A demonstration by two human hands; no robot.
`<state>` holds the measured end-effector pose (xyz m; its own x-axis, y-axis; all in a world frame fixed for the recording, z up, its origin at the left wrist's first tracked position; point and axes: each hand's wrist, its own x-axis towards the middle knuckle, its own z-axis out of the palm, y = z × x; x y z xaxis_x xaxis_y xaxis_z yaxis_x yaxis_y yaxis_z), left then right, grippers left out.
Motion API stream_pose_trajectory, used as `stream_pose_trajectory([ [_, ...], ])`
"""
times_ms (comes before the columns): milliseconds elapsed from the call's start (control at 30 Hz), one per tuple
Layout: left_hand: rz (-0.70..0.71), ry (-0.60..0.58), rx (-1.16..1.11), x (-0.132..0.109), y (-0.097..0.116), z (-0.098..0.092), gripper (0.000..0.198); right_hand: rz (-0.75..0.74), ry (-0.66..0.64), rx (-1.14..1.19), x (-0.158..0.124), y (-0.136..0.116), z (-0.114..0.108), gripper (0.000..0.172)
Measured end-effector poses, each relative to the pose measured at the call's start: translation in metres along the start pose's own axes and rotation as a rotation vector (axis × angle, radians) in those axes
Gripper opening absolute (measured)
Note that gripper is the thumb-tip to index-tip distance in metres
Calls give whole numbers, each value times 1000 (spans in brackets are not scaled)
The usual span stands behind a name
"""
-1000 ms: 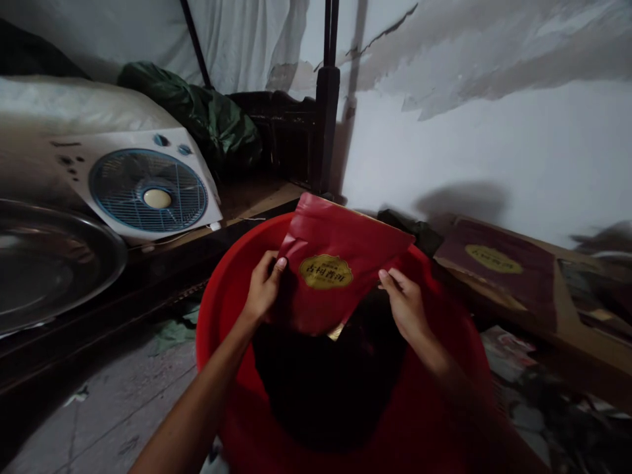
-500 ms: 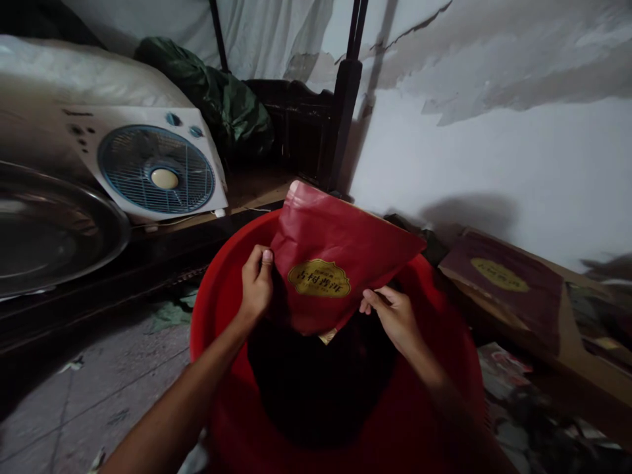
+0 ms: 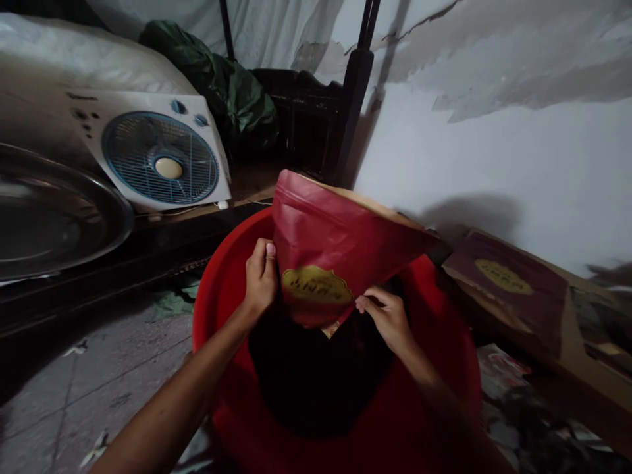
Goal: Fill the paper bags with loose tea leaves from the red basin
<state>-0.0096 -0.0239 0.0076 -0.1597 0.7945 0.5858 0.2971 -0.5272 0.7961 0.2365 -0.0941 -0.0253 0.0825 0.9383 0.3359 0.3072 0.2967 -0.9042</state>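
A red pouch [image 3: 326, 230] with a gold label hangs tilted over a large red tub [image 3: 217, 289]. Its wide top edge gapes, showing a tan inner side. My left hand [image 3: 261, 276] grips the pouch's left edge, thumb up. On the other side, my right hand [image 3: 385, 313] pinches the lower right edge near the label. Dark contents [image 3: 316, 382] lie in the tub below the pouch; what they are is too dark to make out.
A white box fan [image 3: 168, 158] and a steel basin [image 3: 64, 210] stand at the left. Behind them is a green bundle [image 3: 217, 85]. At the right, another dark red pouch [image 3: 503, 283] lies on a cardboard box [image 3: 592, 368] by the wall.
The pouch's mouth has opened wider, showing more of its tan inner side. Its top has tipped a little, and my right hand has shifted slightly left along its edge.
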Motion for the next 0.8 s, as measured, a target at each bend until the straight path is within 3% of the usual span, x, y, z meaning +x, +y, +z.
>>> stream_pose_trajectory([
  [100,31,183,119,1,0,-5,48,-11,-32,7,-1,-4,3,37],
  [167,30,266,164,1,-1,-5,44,-32,85,28,-2,-7,6,36],
  [200,38,247,172,0,-1,-5,43,-38,154,32,-3,-7,7,34],
  [333,195,-28,207,-4,-2,-1,33,-35,274,-43,-3,4,5,24],
  [433,400,-179,283,-5,1,-4,17,4,396,-138,-2,24,0,17],
  [500,462,-289,317,-5,3,-7,17,11,480,-165,-2,38,1,14],
  [567,427,-380,372,-7,4,-9,26,0,508,-164,-3,48,4,18],
  [667,314,-464,483,-8,2,-8,36,62,407,-160,-6,51,11,25],
  [800,317,-511,466,-4,-2,-7,40,64,389,-141,-3,43,8,28],
])
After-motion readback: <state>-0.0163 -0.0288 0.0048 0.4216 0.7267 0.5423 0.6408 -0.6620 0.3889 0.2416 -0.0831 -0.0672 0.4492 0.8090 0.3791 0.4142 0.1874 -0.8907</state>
